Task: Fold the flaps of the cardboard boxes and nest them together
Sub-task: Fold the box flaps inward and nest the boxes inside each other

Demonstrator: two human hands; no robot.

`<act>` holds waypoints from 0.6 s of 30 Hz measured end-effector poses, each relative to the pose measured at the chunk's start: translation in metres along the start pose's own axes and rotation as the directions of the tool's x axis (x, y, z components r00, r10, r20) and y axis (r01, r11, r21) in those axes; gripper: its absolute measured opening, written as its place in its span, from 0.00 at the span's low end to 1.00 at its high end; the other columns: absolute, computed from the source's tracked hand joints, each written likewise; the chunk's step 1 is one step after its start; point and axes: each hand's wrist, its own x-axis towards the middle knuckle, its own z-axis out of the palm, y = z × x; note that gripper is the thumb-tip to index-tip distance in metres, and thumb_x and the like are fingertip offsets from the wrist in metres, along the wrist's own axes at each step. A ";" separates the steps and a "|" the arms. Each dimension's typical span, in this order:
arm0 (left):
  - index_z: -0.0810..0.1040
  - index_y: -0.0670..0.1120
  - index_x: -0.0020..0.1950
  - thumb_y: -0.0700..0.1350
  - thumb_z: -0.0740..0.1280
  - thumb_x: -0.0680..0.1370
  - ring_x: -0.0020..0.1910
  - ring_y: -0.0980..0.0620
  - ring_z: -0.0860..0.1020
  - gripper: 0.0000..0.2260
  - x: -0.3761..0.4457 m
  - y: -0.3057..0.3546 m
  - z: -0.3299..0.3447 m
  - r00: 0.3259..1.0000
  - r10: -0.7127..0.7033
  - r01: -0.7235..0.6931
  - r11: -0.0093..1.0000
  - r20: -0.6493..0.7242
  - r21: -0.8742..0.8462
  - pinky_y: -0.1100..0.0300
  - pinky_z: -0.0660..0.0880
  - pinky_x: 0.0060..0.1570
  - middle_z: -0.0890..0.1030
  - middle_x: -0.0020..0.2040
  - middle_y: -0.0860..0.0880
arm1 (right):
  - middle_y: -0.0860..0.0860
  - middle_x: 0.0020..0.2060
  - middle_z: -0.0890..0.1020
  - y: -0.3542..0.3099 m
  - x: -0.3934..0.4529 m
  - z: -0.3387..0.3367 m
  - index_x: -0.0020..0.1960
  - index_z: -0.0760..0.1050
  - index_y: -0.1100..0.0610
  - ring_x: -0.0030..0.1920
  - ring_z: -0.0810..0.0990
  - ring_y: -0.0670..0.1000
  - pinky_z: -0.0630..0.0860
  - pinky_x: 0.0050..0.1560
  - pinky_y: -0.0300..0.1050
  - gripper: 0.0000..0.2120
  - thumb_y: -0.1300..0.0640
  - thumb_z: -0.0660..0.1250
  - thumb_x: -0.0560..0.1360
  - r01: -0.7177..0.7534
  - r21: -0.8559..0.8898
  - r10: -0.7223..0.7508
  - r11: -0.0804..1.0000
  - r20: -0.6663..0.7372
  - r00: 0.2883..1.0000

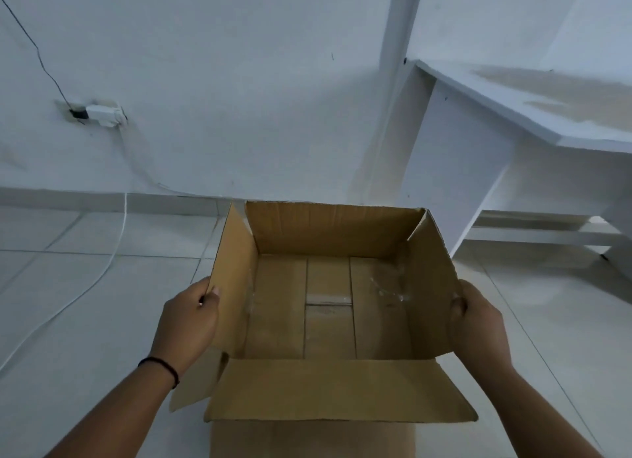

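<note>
So the person has one open brown corrugated cardboard box (328, 300) sitting on the pale tiled floor (85, 321), just in front of a white wall (205, 81) and next to a white shelf unit (513, 115) on the right. The left hand (186, 324) is pinched on the edge of the left side flap (232, 276), thumb on the inside face and fingers on the outside, and the right hand (477, 324) is clamped the same way on the right side flap (434, 280). Both hands are well apart, one on each side of the box. Progress looks pretty early: the two side flaps stand up and lean a bit outward, the far flap (335, 225) stands upright, and the near flap (338, 389) is already folded out and down toward the person. Only this one box is clearly in view, so no nesting has happened yet as far as anyone can tell; the side and far flaps look like they need folding, then the nesting. The opening faces straight up at the camera, taped bottom visible inside, and the box's long axis seems to run left to right between the hands, though the wide lens makes that a bit hard to call.
</note>
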 end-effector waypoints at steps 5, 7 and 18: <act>0.68 0.49 0.32 0.43 0.59 0.79 0.27 0.48 0.70 0.14 0.022 -0.048 0.034 0.997 -0.076 0.076 0.997 0.019 0.023 0.60 0.64 0.29 0.71 0.27 0.47 | 0.52 0.40 0.78 0.023 0.011 0.058 0.56 0.76 0.60 0.37 0.77 0.54 0.72 0.41 0.45 0.13 0.62 0.54 0.79 -0.036 -0.056 0.039 0.998 0.045 0.998; 0.71 0.44 0.35 0.43 0.59 0.79 0.29 0.44 0.73 0.13 0.025 -0.066 0.052 0.992 -0.118 0.117 0.993 0.035 0.024 0.58 0.66 0.31 0.74 0.29 0.43 | 0.53 0.38 0.77 0.038 0.012 0.078 0.56 0.76 0.60 0.35 0.76 0.53 0.73 0.40 0.45 0.13 0.63 0.54 0.79 -0.041 -0.081 0.046 0.996 0.060 0.997; 0.76 0.47 0.63 0.45 0.59 0.79 0.74 0.47 0.62 0.14 0.017 -0.141 0.138 0.981 -0.185 0.170 0.964 0.057 0.205 0.45 0.63 0.69 0.59 0.77 0.50 | 0.61 0.53 0.75 0.107 -0.017 0.178 0.49 0.74 0.63 0.50 0.74 0.62 0.72 0.47 0.52 0.07 0.67 0.58 0.75 -0.145 -0.095 0.151 0.985 0.053 0.987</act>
